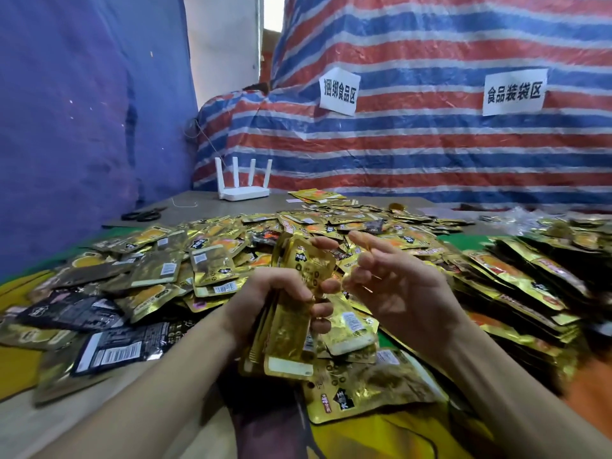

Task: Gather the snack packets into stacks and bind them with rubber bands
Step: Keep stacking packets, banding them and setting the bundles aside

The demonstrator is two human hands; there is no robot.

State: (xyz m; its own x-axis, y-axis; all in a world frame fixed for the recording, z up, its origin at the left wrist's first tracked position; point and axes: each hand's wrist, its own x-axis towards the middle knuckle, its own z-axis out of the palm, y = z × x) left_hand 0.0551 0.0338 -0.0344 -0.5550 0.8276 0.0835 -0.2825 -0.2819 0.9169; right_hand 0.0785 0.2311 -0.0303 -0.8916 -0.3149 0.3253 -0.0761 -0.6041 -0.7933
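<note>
My left hand grips a thick stack of gold snack packets, held upright on edge above the table. My right hand hovers just right of the stack with its fingers spread; a thin pale rubber band seems to run across its fingers, too faint to be sure. A big loose pile of gold and black packets covers the table behind and to the left. Neat stacked rows of packets lie at the right.
A white router with several antennas stands at the table's far edge, black scissors to its left. A striped tarp with two paper signs hangs behind, a blue tarp on the left. Loose packets lie under my hands.
</note>
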